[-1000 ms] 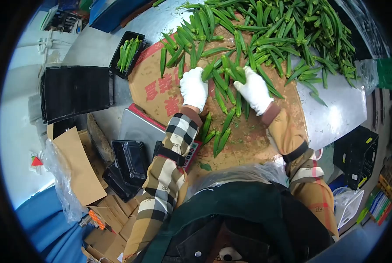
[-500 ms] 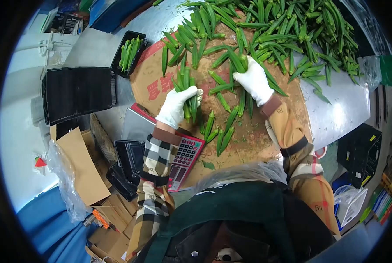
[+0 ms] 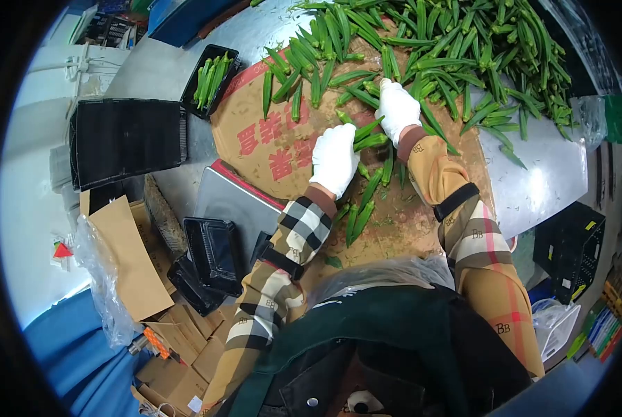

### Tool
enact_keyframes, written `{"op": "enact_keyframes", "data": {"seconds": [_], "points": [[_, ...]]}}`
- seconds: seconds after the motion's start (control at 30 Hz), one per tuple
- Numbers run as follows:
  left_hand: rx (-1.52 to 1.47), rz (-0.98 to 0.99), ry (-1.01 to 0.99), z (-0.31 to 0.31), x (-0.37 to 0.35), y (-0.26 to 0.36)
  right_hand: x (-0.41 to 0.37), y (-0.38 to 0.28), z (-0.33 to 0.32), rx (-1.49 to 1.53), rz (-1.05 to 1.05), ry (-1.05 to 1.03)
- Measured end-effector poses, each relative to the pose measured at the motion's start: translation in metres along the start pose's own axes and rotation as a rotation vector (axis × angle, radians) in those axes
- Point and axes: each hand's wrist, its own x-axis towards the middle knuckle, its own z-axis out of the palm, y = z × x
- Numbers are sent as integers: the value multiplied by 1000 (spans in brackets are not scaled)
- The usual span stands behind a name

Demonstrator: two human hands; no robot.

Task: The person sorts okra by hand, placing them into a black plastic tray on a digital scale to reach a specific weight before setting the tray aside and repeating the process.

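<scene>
Both hands wear white gloves over a cardboard sheet [image 3: 255, 156]. My left hand [image 3: 334, 161] is closed round okra pods [image 3: 371, 142], whose ends stick out to its right; the rest of its grip is hidden by the glove. Just above and to the right, my right hand [image 3: 398, 112] has its fingers curled down beside okra lying on the sheet. What it holds, if anything, is hidden. Below the hands lie a few loose okra pods [image 3: 359, 221]. A large heap of okra [image 3: 464, 48] spreads from the top middle to the upper right.
A black tray of okra [image 3: 212, 82] stands upper left, above a stack of black trays [image 3: 127, 142]. A scale [image 3: 238, 198] lies partly under my left forearm. More black trays [image 3: 212, 250] and open cardboard boxes [image 3: 130, 264] are lower left. A black crate [image 3: 571, 243] stands at right.
My left hand has moved right, close to my right hand, and the upright bunch it held no longer shows. My right hand has shifted slightly up; the okra sticking out from it is out of sight.
</scene>
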Motion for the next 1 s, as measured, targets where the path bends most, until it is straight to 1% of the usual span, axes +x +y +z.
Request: {"op": "enact_keyframes", "data": {"seconds": [0.07, 0.1, 0.13, 0.2, 0.27, 0.3, 0.33, 0.4, 0.43, 0.47, 0.53, 0.57, 0.6, 0.67, 0.7, 0.73, 0.8, 0.87, 0.97, 1.0], "points": [[-63, -185, 14, -10, -10, -3, 3, 6, 8, -37, -47, 29], [-286, -337, 23, -18, -17, -10, 4, 7, 6, -39, -42, -12], [-501, -394, 114, -28, -24, -13, 4, 3, -4, 35, -11, -86], [-1340, -584, -47, -40, -42, -46, 1, -8, -23, 183, 43, -241], [-1782, -675, -127, -70, -59, -45, -7, -28, -32, 245, 38, -306], [-1901, -642, -142, -66, -66, -53, -17, -35, -26, 313, 2, -243], [-1940, -632, -128, -67, -72, -51, -25, -42, -13, 334, -64, -234], [-2018, -602, -108, -68, -79, -42, -38, -53, 10, 159, -76, -307], [-2048, -589, -120, -67, -82, -40, -39, -55, 17, 101, -97, -235], [-2050, -576, -119, -67, -85, -37, -36, -51, 21, 166, -31, -268], [-2048, -558, -116, -71, -92, -33, -33, -52, 6, 300, 103, -339], [-2031, -556, -117, -74, -94, -32, -37, -46, 0, 434, 86, -290], [-1980, -559, -122, -77, -95, -30, -40, -43, -13, 548, 100, -316], [-1885, -566, -134, -83, -99, -23, -56, -30, -8, 1230, 69, -515], [-1953, -549, -162, -81, -100, -20, -72, -40, -33, 1384, 160, -589], [-2020, -530, -193, -77, -102, -16, -86, -39, -31, 1475, 116, -647], [-2150, -491, -260, -70, -104, -7, -119, -42, -38, 1548, 152, -731], [-2247, -551, -236, -65, -104, 6, -142, -38, -31, 1540, 165, -656], [-2316, -615, -226, -73, -114, 21, -163, -26, -38, 1781, 318, -760], [-2300, -593, -241, -76, -117, 27, -170, -24, -44, 1877, 370, -795]]}}
